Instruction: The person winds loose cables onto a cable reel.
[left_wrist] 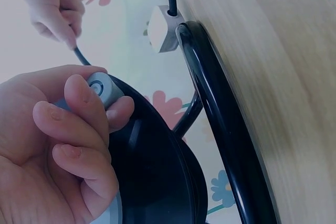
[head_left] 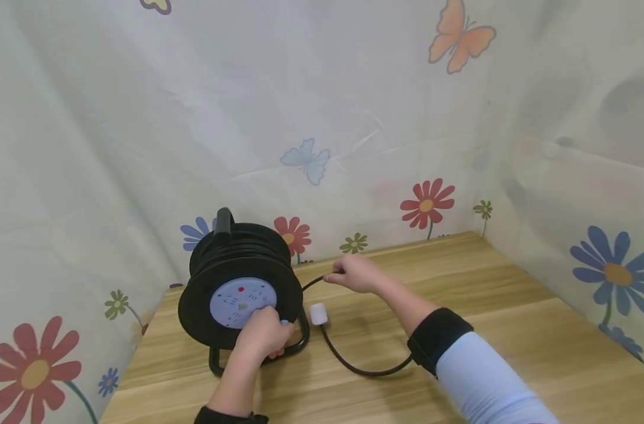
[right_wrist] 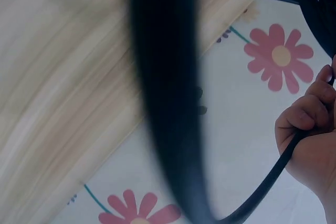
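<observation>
A black cable reel (head_left: 194, 312) stands on its tubular frame on the wooden table, with dark cable wound round its drum and a pale blue socket panel (head_left: 223, 303) on its front. My left hand (head_left: 263, 334) grips the small grey-blue crank knob (left_wrist: 105, 88) at the lower right of the reel's face. To the right of the reel, my right hand (head_left: 356, 273) holds the black cable (head_left: 313, 282) where it leaves the drum. From that hand the cable loops down past the wrist, close to the right wrist camera, and back to a white plug (head_left: 319, 314).
The plug lies on the table (head_left: 459, 282) between the reel's frame (head_left: 303, 333) and the cable's loop (head_left: 372, 373). Behind and at both sides hangs a pale curtain (head_left: 237, 118) printed with flowers and butterflies. A carry handle (head_left: 224, 224) tops the reel.
</observation>
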### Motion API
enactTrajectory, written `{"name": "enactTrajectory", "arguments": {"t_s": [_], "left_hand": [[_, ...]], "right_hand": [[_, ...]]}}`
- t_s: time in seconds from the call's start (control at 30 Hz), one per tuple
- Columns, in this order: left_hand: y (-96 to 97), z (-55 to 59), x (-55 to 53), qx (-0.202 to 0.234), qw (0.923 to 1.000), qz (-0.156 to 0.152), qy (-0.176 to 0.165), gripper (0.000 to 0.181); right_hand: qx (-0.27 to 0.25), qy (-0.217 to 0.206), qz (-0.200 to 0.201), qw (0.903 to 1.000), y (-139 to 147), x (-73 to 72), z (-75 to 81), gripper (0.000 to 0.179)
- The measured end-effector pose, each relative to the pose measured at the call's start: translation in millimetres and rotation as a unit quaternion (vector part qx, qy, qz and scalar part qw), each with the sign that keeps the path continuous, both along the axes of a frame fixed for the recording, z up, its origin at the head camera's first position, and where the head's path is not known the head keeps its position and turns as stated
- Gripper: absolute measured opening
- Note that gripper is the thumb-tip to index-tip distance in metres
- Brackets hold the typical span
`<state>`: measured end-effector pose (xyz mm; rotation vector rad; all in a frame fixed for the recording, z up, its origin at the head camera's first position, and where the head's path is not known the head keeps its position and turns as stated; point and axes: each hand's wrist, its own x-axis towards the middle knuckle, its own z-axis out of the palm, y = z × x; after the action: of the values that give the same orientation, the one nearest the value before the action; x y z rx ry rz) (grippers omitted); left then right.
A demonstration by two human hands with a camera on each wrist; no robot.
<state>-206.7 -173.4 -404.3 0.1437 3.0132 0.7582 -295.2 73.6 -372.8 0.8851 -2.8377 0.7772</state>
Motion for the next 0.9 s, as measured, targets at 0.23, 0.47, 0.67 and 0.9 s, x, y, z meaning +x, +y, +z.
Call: {"name": "enactTrajectory", "arguments": {"t_s": [0.23,0.47,0.67,0.9], "left_hand": [[-0.3,0.3,0.5,-0.004,1.0000,0.002,-0.004,0.025],[-0.5,0.5,1.0,-0.010,0.9998,0.009,-0.011,0.026],[-1.4,0.7,1.9,-0.013,0.9999,-0.002,-0.002,0.023],[0.7,-4.3,1.9,-0.012,0.9998,0.000,-0.015,0.022]], "right_hand": [[0.008,-0.018,0.001,0.9998,30.5,-3.6,8.8,0.042],[0.010,-0.009,-0.048,0.9987,79.3,-10.4,14.0,0.036],[-0.046,-0.001,-0.090,0.9948,128.6,-16.1,15.5,0.024],[-0.082,0.016,-0.104,0.9911,150.5,-16.2,11.9,0.018]]}}
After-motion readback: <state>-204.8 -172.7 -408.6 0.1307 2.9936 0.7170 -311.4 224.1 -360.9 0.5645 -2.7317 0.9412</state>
